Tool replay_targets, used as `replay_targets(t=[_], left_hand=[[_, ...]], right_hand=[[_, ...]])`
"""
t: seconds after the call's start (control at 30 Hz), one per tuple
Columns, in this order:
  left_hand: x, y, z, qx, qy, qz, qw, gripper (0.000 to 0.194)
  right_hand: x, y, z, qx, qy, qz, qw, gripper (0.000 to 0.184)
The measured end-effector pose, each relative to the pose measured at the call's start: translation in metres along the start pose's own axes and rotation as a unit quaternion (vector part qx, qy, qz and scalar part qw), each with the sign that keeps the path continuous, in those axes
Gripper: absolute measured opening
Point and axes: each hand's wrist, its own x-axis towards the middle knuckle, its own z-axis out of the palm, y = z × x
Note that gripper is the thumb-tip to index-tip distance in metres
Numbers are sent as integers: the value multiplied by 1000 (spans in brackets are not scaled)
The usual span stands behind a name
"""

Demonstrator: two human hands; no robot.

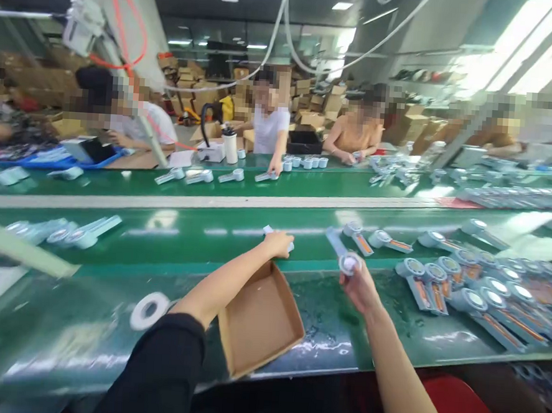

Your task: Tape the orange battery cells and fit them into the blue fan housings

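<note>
My left hand (279,243) reaches out over the green conveyor belt (209,227), fingers closed on a small pale-blue handheld device (269,230) lying at the belt's near edge. My right hand (358,285) holds another of these devices (345,255) by its round head, the handle pointing up and away. An open, empty cardboard tray (259,321) lies on the green bench between my forearms.
Several more devices with orange-marked handles (476,293) are heaped on the bench to the right. A roll of white tape (150,311) sits at the left. More devices (69,231) lie on the belt. Other people work across the line among cardboard boxes.
</note>
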Motion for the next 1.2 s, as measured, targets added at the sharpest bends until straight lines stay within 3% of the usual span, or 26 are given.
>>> replay_targets(t=[0.07, 0.17, 0.3, 0.43, 0.53, 0.63, 0.7, 0.73, 0.8, 0.9, 0.97, 1.03, 1.1, 1.2], left_hand=[[-5, 19, 0, 26, 4, 31, 999, 45], [-20, 52, 15, 43, 27, 110, 993, 49], [-38, 90, 46, 28, -27, 222, 974, 53], [-62, 112, 63, 24, -68, 238, 969, 68], [-99, 95, 67, -31, -6, 264, 964, 69], [-164, 55, 80, -129, 149, 278, 940, 46], [-219, 33, 101, -181, 261, 222, 922, 30], [-248, 27, 116, -195, 308, 174, 915, 25], [-299, 27, 152, -198, 365, 61, 908, 22], [-354, 48, 211, -184, 363, -107, 907, 25], [-379, 68, 244, -192, 347, -200, 896, 28], [-398, 90, 271, -208, 348, -276, 872, 30], [-413, 111, 290, -230, 360, -336, 839, 31], [-437, 131, 315, -285, 377, -443, 762, 31]], right_hand=[[-36, 7, -30, 18, 15, 49, 999, 76], [-79, 11, -54, -63, 41, 67, 995, 62], [-100, 11, -49, -261, 134, -18, 956, 41], [-103, 30, -30, -407, 189, -67, 891, 38], [-112, 45, -25, -470, 181, -117, 856, 46], [-124, 47, -27, -454, 192, -239, 837, 51], [-133, 43, -25, -417, 184, -329, 827, 39], [-138, 40, -21, -387, 160, -371, 829, 29], [-151, 33, -7, -297, 55, -441, 845, 20], [-178, 27, 28, -133, -220, -456, 852, 18], [-201, 30, 54, -79, -428, -376, 818, 11], [-226, 41, 79, -98, -581, -270, 761, 21], [-246, 63, 100, -151, -660, -215, 704, 24], [-264, 108, 126, -208, -697, -226, 648, 31]])
